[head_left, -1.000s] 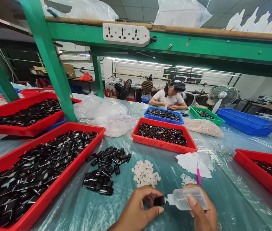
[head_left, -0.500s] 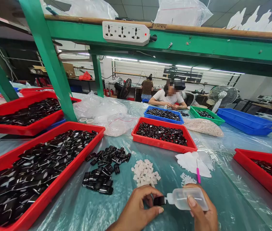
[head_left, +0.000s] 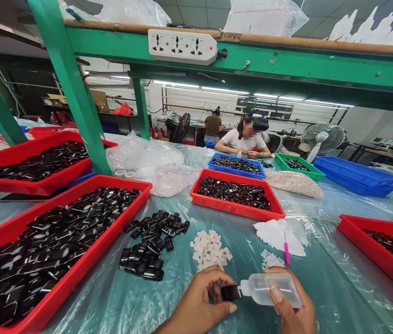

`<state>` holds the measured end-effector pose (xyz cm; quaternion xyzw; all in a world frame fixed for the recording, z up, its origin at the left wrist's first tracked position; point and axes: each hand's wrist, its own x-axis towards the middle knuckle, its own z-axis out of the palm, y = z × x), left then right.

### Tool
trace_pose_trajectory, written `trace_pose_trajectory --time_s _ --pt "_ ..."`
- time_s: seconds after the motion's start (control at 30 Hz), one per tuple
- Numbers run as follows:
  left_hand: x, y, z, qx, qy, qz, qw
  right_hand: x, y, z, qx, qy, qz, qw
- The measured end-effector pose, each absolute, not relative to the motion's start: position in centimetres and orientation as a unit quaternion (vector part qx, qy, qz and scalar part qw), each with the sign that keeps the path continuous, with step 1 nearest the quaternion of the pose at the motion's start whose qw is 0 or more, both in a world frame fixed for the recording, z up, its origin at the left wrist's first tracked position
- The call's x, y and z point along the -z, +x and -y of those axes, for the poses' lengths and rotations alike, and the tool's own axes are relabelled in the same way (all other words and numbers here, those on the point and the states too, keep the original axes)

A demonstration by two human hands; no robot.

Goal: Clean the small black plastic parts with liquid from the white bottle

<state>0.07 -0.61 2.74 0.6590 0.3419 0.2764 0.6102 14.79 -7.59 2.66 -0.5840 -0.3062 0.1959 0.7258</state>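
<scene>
Between thumb and fingers, my left hand [head_left: 203,299] pinches a small black plastic part [head_left: 230,292]. My right hand [head_left: 295,301] is closed around a translucent squeeze bottle [head_left: 274,289], tipped on its side. The bottle's nozzle points left and meets the open end of the black part; whether anything flows out cannot be seen. Just beyond my left hand lies a pile of small white blocks [head_left: 210,248]. Past the bottle are tiny clear pieces [head_left: 271,260] and a pink-handled pick [head_left: 286,253] on white sheets [head_left: 269,234]. Loose black parts [head_left: 147,255] form heaps to the left.
Red trays of black parts stand at left [head_left: 140,197], ahead [head_left: 196,199] and right [head_left: 344,222]. A green shelf frame [head_left: 286,62] with a power strip [head_left: 182,46] crosses above. Across the table a co-worker [head_left: 245,139] sits behind a blue tray [head_left: 213,166]. Plastic bags [head_left: 171,181] lie mid-table.
The bottle and the black part have shifted very slightly against each other. Both hands keep the same hold, and the heaps and trays look unchanged.
</scene>
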Motion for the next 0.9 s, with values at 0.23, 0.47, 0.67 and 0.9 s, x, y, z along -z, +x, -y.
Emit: trace_pose_trajectory --time_s 0.23,0.47,0.67,0.9 --pt "-2.1 0.0 0.7 -0.273 0.696 -0.31 0.588 -2.5 14.8 7.8 -0.183 -0.587 0.331 0.715" --pt "-3.0 0.1 0.7 -0.264 0.685 -0.356 0.578 -2.9 14.6 7.8 -0.169 -0.591 0.317 0.722" --pt "-2.8 0.1 0.7 -0.273 0.688 -0.354 0.572 -2.6 14.8 8.0 -0.165 -0.592 0.337 0.714" --pt "-2.9 0.2 0.7 -0.259 0.698 -0.369 0.557 -2.5 14.6 8.0 -0.179 -0.583 0.342 0.714"
